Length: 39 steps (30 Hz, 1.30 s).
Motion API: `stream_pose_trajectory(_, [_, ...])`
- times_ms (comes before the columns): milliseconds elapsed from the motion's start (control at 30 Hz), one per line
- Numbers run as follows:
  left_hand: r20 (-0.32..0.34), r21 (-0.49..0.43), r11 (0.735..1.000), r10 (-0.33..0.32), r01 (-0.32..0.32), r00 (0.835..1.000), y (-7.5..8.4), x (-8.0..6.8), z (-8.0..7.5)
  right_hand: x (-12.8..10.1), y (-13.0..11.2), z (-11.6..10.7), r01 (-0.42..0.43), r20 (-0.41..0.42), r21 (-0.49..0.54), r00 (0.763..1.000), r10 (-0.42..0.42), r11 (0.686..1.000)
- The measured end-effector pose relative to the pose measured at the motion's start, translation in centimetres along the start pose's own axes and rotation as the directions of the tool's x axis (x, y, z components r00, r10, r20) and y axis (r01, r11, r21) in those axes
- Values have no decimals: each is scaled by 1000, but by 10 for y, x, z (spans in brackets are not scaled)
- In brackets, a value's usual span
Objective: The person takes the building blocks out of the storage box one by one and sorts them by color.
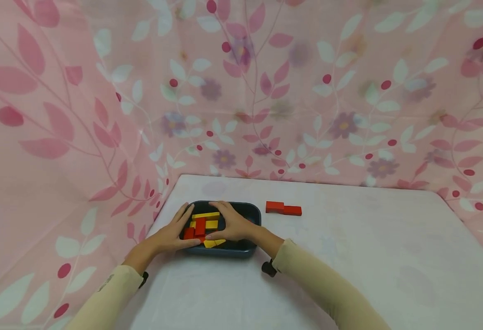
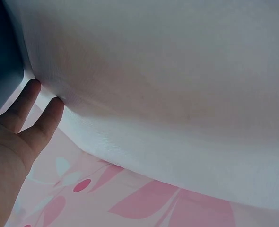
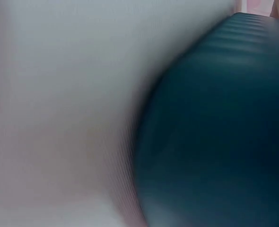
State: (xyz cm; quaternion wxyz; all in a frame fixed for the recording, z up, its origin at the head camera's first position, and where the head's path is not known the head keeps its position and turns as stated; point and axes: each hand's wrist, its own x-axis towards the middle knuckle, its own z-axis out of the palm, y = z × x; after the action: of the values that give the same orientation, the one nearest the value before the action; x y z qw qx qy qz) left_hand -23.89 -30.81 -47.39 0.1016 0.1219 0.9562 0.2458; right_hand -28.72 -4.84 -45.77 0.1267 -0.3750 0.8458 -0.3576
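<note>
A dark blue-green rectangular tray (image 1: 237,253) sits on the white-covered table, with several yellow blocks (image 1: 212,225) and red blocks (image 1: 200,226) gathered in its left part. My left hand (image 1: 169,237) lies around the tray's left end, thumb along the near side and fingers stretched toward the far corner. In the left wrist view, two straight fingers (image 2: 45,120) reach down beside the tray's wall. Over the tray's middle is my right hand (image 1: 236,224), thumb and fingers spread on either side of the blocks. It hides part of the tray's inside.
Two red blocks (image 1: 275,207) lie end to end on the table, just right of the tray. Pink floral cloth (image 1: 266,114) hangs behind the table and along its left side. A small black device (image 1: 269,268) is at the right wrist.
</note>
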Motion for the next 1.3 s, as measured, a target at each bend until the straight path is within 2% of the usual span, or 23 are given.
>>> stream_pose_trajectory(233, [-20,11,1000,15,-14,1000,-1,1,-1,6,2,12,0,1,99,1000,0,995])
stream_pose_trajectory(633, [-25,11,1000,25,-25,999,0,4,-2,19,1,23,10,-14,106,1000,-8,994])
stream_pose_trajectory(900, [-19,3,1000,6,-6,1000,0,3,-3,25,1,25,-3,25,42,1000,2,999])
stream_pose_trajectory(1300, [4,-27,1000,12,-12,1000,2,0,-2,34,3,34,-30,19,-42,999,31,999])
